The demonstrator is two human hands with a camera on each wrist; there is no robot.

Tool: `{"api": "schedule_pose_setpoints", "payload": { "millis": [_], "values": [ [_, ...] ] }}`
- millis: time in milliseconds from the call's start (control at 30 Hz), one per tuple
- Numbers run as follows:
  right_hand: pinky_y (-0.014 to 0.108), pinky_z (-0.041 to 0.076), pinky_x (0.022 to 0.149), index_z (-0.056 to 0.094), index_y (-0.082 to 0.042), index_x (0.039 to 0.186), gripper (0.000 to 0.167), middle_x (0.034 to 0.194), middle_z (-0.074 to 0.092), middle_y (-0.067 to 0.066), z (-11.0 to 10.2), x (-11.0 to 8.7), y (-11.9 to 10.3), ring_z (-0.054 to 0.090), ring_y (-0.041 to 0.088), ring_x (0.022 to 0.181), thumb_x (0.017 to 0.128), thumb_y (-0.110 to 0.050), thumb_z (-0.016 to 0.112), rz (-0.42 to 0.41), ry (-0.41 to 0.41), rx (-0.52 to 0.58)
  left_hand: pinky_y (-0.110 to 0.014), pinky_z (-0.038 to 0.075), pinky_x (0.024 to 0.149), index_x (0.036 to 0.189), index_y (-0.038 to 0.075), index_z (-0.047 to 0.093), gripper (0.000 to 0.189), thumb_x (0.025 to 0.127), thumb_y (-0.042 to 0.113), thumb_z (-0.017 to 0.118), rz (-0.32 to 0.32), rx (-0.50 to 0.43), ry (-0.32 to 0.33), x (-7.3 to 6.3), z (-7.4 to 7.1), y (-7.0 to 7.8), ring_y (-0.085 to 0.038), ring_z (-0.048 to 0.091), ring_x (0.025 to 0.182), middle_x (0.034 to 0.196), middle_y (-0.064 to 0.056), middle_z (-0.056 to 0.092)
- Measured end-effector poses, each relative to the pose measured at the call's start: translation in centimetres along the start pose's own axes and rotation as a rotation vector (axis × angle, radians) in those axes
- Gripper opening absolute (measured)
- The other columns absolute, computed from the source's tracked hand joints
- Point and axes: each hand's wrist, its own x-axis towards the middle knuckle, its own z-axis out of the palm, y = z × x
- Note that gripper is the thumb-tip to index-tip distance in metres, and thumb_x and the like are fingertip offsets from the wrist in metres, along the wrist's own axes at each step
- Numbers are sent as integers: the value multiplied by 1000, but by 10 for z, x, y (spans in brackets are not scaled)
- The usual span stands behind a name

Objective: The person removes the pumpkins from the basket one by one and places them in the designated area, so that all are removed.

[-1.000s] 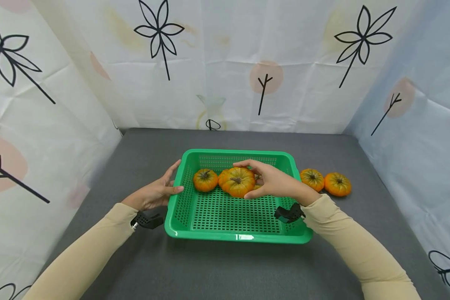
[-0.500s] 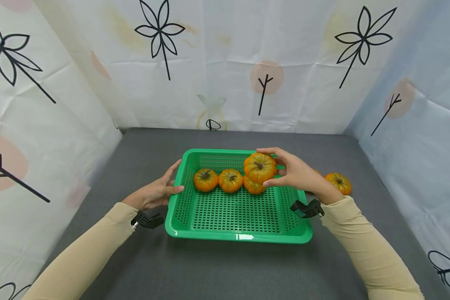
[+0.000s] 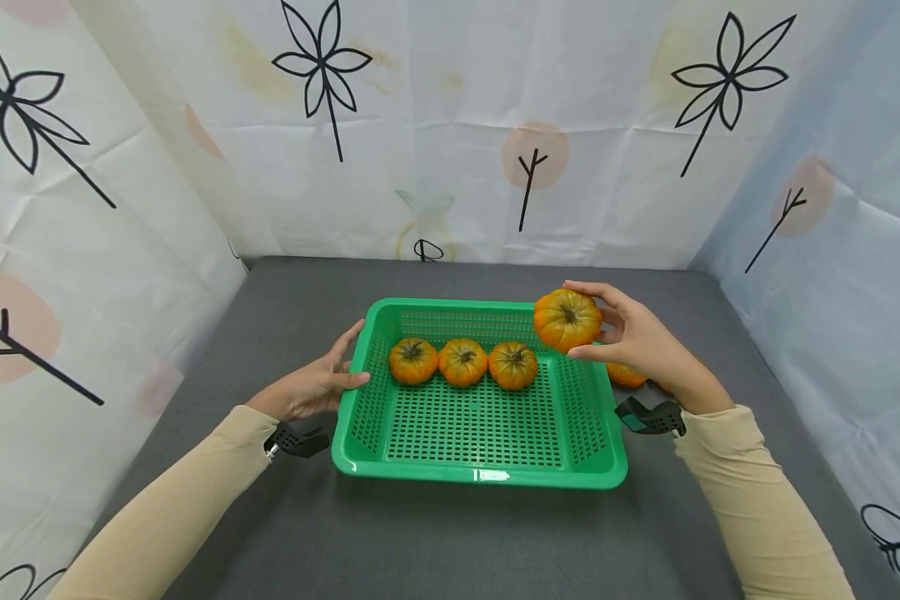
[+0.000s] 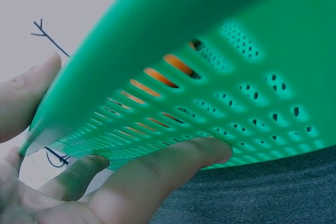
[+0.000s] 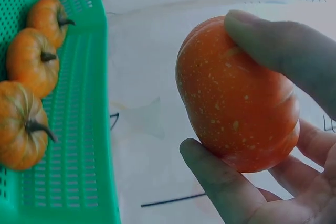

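Observation:
In the head view my right hand [image 3: 633, 337] holds a small orange pumpkin [image 3: 567, 321] above the back right corner of the green plastic basket [image 3: 480, 477]. The right wrist view shows this pumpkin [image 5: 236, 95] between thumb and fingers, its speckled skin facing the camera. My left hand [image 3: 311, 383] grips the basket's left side, the thumb at the rim. Its fingers [image 4: 173, 163] lie against the slotted outer wall in the left wrist view. Inside the basket, three pumpkins sit in a row: left [image 3: 412, 361], middle [image 3: 462, 362] and right [image 3: 513, 365].
Right of the basket, another pumpkin [image 3: 625, 375] lies on the grey table [image 3: 450, 542], partly hidden by my right hand. Patterned white cloth [image 3: 450, 125] hangs behind and on both sides. Each wrist bears a black camera mount [image 3: 652, 415].
My right hand has carried its pumpkin right and back, from over the row to the basket's back right corner. That uncovers the three pumpkins inside. The left hand keeps its place.

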Motion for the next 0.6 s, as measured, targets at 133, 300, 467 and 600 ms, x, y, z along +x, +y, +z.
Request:
{"api": "schedule_pose_setpoints", "payload": {
  "millis": [133,300,467,600],
  "values": [
    [20,56,83,35,-14,150,81,155,28,10,-7,-8,1,49,1,120,81,-1,76,-5,46,-68,-64,49,89,148,54,-12,97,98,3,54,0,-7,0,0,0,0,-44,55,120,157,-26,6],
    [17,55,82,37,-12,149,79,154,30,8,-13,-17,3,49,-3,117,81,2,75,-19,96,-110,-64,48,89,147,56,-10,96,98,3,54,2,-18,-1,0,0,0,-45,55,120,157,-25,6],
    [17,56,79,37,-14,148,78,152,30,7,-20,-26,5,51,-5,114,82,4,74,9,143,-111,-64,48,89,147,57,-9,96,98,3,54,4,-16,1,0,0,0,-44,54,121,157,-25,5],
    [17,56,78,39,-16,148,77,153,30,5,-25,-34,8,49,-7,115,82,4,74,59,188,-119,-64,48,89,147,56,-9,96,98,3,54,5,-15,-2,0,0,0,-45,54,121,157,-25,6]
  ]
}}
